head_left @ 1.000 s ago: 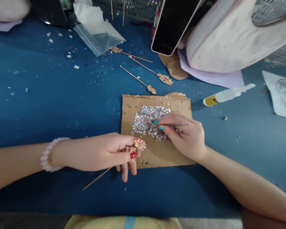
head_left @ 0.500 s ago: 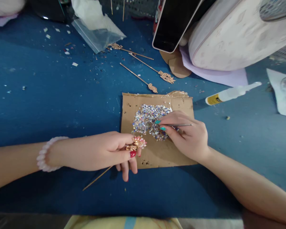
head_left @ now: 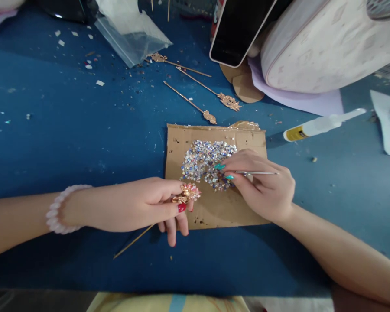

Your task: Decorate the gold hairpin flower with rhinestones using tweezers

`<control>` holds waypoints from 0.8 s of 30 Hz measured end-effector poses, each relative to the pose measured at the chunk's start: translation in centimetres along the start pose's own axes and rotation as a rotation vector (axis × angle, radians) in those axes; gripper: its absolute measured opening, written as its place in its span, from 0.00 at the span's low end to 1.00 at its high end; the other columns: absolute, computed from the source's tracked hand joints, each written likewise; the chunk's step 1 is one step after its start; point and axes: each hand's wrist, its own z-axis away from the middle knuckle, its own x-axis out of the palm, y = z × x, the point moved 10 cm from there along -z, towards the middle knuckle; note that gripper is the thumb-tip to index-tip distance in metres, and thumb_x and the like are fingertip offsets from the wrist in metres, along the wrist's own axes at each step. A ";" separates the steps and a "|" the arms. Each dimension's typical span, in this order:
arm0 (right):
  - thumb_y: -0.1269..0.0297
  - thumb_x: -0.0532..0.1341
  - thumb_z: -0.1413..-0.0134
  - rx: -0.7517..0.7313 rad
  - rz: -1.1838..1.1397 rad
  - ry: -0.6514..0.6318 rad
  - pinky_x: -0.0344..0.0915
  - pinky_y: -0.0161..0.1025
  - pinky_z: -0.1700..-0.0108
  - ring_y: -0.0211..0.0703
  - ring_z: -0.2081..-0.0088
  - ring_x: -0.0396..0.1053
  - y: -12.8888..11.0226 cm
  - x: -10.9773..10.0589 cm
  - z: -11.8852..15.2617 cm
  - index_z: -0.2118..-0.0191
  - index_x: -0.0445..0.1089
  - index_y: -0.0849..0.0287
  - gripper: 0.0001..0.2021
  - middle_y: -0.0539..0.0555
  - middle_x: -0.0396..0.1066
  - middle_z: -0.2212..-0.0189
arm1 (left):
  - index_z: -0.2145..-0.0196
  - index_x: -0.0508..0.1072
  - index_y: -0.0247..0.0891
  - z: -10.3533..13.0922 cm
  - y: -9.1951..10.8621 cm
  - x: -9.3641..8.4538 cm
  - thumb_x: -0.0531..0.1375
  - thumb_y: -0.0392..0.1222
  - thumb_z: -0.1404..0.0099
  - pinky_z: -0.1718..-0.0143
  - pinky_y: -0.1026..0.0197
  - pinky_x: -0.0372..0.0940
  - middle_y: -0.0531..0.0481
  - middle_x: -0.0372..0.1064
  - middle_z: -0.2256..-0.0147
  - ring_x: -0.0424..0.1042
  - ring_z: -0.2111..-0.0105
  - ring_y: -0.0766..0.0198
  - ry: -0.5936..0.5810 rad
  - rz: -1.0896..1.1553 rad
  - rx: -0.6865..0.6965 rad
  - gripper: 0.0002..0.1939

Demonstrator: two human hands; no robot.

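Observation:
My left hand [head_left: 156,203], with a pale bead bracelet [head_left: 66,208] at the wrist, pinches a gold hairpin by its ornate head [head_left: 191,191], which carries pink petal-like stones. The hairpin's thin stem [head_left: 133,242] comes out below the hand, towards the lower left. Over the right side of a heap of small shiny rhinestones [head_left: 203,158], my right hand [head_left: 266,184] is closed on slim metal tweezers [head_left: 258,173]. Their tips are hard to make out by the fingers. The rhinestones lie on a piece of cardboard [head_left: 214,212].
Several gold hairpins [head_left: 229,102] lie beyond the cardboard. To the right is a glue bottle [head_left: 323,125] with a yellow label. Behind stand a phone [head_left: 242,32], a white rounded object [head_left: 325,52] and a plastic bag [head_left: 133,39]. Small white scraps [head_left: 100,82] litter the blue table [head_left: 68,130].
My right hand has shifted slightly to the right with the tweezers, and its fingertips have come a little way along the heap. My left hand and the hairpin have hardly moved.

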 end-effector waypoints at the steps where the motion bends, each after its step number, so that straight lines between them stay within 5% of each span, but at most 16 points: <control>1: 0.74 0.71 0.22 -0.023 -0.023 0.007 0.87 0.47 0.54 0.49 0.61 0.91 -0.3 -0.2 -0.1 0.52 0.85 0.53 0.07 0.52 0.91 0.62 | 0.53 0.69 0.46 0.0 0.0 0.1 0.61 0.50 0.15 0.61 0.55 0.77 0.42 0.91 0.51 0.95 0.58 0.50 -0.002 0.006 -0.011 0.08; 10: 0.65 0.66 0.13 -0.142 -0.093 -0.126 0.89 0.44 0.53 0.44 0.58 0.92 -3.9 0.2 -0.7 0.52 0.80 0.59 0.08 0.59 0.92 0.59 | 0.53 0.69 0.46 -0.2 0.2 0.2 0.61 0.48 0.17 0.62 0.56 0.76 0.45 0.91 0.53 0.95 0.61 0.51 -0.008 0.028 -0.014 0.06; 24: 0.67 0.67 0.13 -0.189 -0.046 -0.208 0.88 0.45 0.50 0.44 0.58 0.92 -4.8 0.9 -0.6 0.51 0.81 0.62 0.08 0.60 0.92 0.58 | 0.53 0.70 0.46 -0.2 0.3 0.0 0.60 0.44 0.16 0.64 0.58 0.76 0.46 0.91 0.54 0.95 0.61 0.51 0.008 0.029 0.010 0.04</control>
